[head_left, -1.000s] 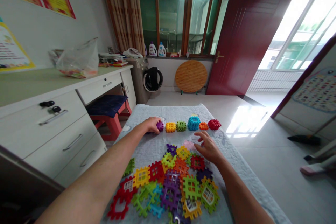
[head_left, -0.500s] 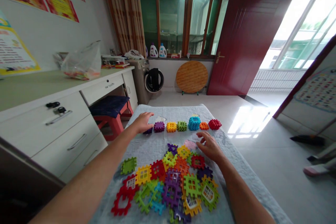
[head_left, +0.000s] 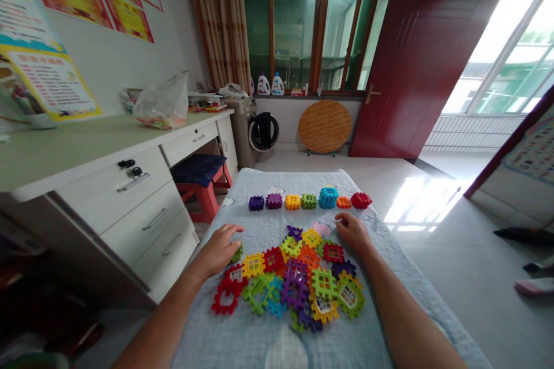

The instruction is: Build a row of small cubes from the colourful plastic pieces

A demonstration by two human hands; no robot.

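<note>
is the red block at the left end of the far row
No, the red block sits at the right end, and a dark purple block is at the left.

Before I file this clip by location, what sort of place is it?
Probably a room in a home: there's a washing machine, a patterned curtain and a stool at a desk.

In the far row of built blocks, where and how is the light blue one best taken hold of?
The light blue block is probably best taken from above, pinching its near and far sides close to the top. It stands taller than the green block and the small orange block, which sit close on its left and right and leave little room there.
</note>
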